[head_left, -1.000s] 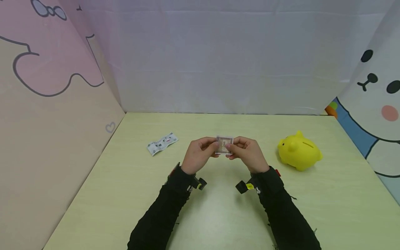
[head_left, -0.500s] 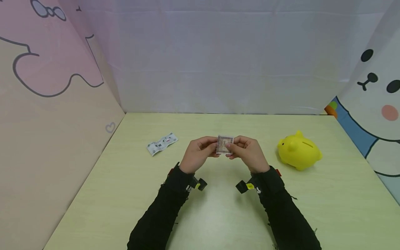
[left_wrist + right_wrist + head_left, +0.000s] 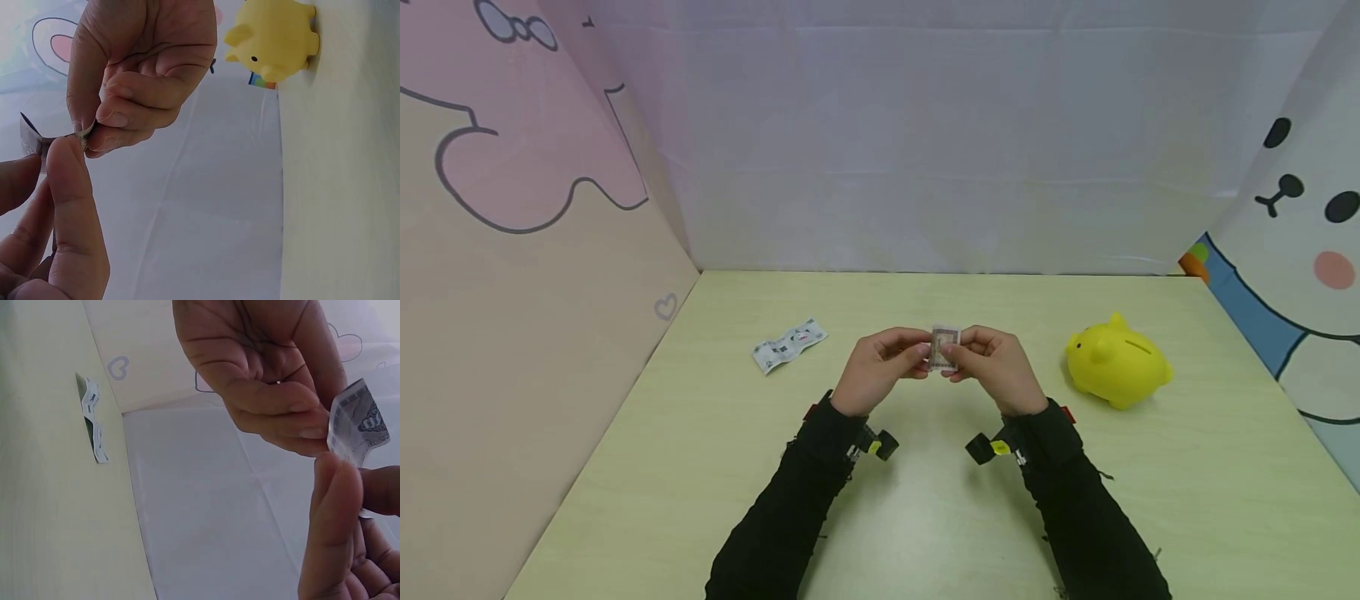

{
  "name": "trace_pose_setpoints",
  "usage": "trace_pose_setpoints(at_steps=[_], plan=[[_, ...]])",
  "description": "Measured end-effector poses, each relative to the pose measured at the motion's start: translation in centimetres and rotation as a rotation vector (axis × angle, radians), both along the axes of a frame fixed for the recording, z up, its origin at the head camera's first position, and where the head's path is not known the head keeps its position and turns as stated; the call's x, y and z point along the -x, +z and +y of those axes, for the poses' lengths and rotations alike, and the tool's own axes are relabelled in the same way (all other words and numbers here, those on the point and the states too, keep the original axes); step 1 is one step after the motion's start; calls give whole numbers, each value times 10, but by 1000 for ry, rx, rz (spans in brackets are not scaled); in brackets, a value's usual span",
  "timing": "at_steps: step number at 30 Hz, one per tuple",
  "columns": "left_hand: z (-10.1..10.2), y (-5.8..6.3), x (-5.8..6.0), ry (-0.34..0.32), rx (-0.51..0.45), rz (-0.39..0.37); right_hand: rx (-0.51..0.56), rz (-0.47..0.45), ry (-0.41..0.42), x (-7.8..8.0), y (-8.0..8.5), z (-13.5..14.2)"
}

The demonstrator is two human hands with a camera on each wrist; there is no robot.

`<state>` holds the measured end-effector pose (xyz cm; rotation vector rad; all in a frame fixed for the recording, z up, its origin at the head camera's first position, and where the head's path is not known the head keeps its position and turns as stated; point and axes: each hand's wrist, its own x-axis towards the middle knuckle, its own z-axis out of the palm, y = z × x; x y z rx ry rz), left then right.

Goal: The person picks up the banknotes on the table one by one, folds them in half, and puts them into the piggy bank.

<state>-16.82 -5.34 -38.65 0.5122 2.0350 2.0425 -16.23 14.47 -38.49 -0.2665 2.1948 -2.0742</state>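
A small folded banknote (image 3: 942, 348) is held up between the two hands, over the middle of the table. My left hand (image 3: 882, 368) pinches its left edge with thumb and fingers. On the other side, my right hand (image 3: 996, 367) grips it, the thumb lying across its face. In the right wrist view the banknote (image 3: 359, 422) is bent, with a raised flap of dark print. A second, creased banknote (image 3: 790, 346) lies on the table beyond the left hand. Right of the right hand stands a yellow piggy bank (image 3: 1118, 362) with a slot in its back.
The pale wooden table (image 3: 880, 542) ends at a white sheet (image 3: 925, 150) behind. Cartoon-printed panels (image 3: 535, 333) rise along the left and right sides. Both forearms wear black sleeves (image 3: 775, 517), with a small camera at each wrist.
The banknote shows narrower, its left edge having shifted right. The left hand has moved slightly right with it, while the right hand keeps its place.
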Motion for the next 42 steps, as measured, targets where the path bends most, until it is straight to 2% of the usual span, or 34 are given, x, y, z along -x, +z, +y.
trace_pose_setpoints(at_steps=[23, 42], plan=[[2, -2, -2, -18, 44, 10, 14, 39, 13, 0, -3, -4], [2, -6, -1, 7, 58, 34, -19, 58, -1, 0, -4, -6]])
